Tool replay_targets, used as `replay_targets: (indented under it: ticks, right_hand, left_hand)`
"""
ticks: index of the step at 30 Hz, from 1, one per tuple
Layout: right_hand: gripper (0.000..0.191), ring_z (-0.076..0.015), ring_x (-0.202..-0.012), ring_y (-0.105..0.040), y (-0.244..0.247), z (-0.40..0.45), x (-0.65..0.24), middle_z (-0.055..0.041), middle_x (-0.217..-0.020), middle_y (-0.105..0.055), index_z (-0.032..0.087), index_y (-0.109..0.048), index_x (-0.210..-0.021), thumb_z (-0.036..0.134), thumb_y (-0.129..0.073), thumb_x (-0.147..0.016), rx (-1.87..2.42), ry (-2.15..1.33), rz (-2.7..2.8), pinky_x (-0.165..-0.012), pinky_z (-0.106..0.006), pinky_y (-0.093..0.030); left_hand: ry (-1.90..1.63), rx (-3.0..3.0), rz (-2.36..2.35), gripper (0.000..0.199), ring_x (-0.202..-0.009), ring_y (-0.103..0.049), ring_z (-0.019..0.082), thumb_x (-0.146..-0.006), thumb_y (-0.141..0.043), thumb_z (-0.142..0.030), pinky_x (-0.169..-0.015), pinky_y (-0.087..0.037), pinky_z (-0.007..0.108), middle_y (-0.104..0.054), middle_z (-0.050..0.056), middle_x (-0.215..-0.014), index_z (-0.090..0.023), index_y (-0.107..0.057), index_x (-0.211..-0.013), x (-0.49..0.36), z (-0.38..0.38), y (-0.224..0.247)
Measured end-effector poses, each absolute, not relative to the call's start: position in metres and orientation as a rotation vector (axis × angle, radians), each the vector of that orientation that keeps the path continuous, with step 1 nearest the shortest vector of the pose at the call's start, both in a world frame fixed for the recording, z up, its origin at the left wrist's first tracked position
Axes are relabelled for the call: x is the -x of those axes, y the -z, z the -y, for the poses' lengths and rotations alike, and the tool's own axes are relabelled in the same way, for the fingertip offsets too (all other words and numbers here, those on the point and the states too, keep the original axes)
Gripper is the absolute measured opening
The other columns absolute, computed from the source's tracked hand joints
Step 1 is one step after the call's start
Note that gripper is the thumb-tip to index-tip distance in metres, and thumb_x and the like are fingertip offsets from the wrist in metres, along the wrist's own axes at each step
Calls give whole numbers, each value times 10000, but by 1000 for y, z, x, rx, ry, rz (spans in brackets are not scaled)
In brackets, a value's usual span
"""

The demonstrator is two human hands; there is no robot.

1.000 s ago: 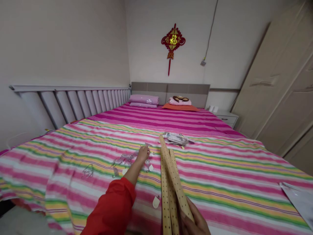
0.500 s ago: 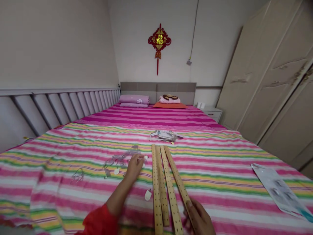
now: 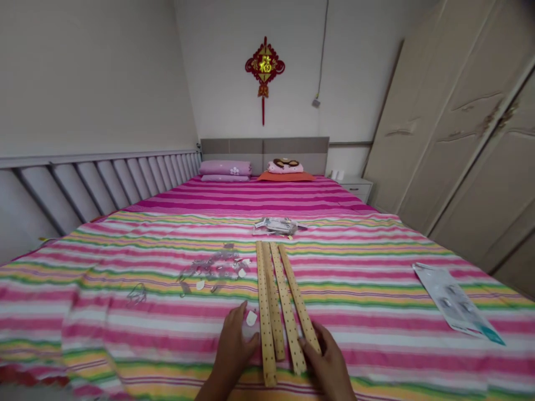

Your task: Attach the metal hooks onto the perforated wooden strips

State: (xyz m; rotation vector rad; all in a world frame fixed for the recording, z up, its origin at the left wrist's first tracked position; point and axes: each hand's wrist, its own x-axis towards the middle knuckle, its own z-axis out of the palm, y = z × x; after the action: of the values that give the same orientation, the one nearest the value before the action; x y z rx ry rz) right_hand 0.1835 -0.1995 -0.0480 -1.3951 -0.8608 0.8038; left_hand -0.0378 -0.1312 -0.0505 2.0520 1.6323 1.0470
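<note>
since half a second ago the left hand (image 3: 234, 348) has drawn back from the scattered clear bits to the near ends of the wooden strips (image 3: 278, 303), fingers loosely spread against the leftmost one; the right hand (image 3: 328, 362) pinches the rightmost strip's end. the four flat, pale, hole-dotted strips lie on the striped bedspread (image 3: 376, 289), long axes toward twelve o'clock, fanning slightly. small white tabs and clear plastic pieces (image 3: 215, 270) sit at eleven o'clock, a crumpled packet (image 3: 276, 226) beyond.

Four pale wooden slats (image 3: 278, 301) (each dotted with rows of small holes) lie flat on the striped bed (image 3: 376, 312), bundled side by side, fanning slightly, pointing toward twelve o'clock.
</note>
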Motion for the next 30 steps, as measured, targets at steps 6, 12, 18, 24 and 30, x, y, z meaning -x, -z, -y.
replay_targets:
  ticks: [6,12,18,24,30]
  right_hand:
    - [363,-264,-838,-629,37,207,-177,-76,-830,-636,175,-715,-993,221,-631,-642,1497,-593,1131,-794,-362,-526]
    - [384,-250,-861,-607,38,201,-166,-58,-843,-607,198,-695,-1059,182,-577,-694,1466,-649,1159,-808,-354,-507]
    - [381,-239,-873,-591,48,196,-162,-64,-872,-584,174,-670,-1102,218,-571,-736,1391,-705,1218,-811,-347,-496]
    - [352,-236,-832,-584,45,195,-162,-52,-831,-583,185,-681,-1075,224,-579,-740,1352,-718,1295,-759,-339,-493]
    - [332,-225,-809,-583,41,193,-148,-48,-827,-573,190,-680,-1039,173,-554,-733,1392,-705,1321,-724,-311,-490]
  left_hand:
    - [-1104,-2108,-1649,476,-1071,-566,294,-746,-509,-322,-946,-453,470,-639,113,-1088,-174,-536,-1198,33,117,65]
    - [-1080,-2085,-1638,513,-916,-631,273,-761,-480,-350,-787,-520,415,-659,81,-979,-213,-482,-1256,47,102,66]
    - [-1058,-2110,-1831,549,-1045,-594,289,-792,-452,-384,-840,-505,407,-633,128,-1135,-149,-462,-1287,72,87,45]
    - [-1215,-2070,-1828,409,-1161,-535,293,-802,-395,-307,-981,-442,464,-602,129,-1215,-162,-596,-1127,68,88,54]
    - [-1306,-1713,-1575,402,-1194,-528,253,-836,-423,-426,-1012,-450,438,-599,91,-1245,-199,-606,-1114,38,128,53]
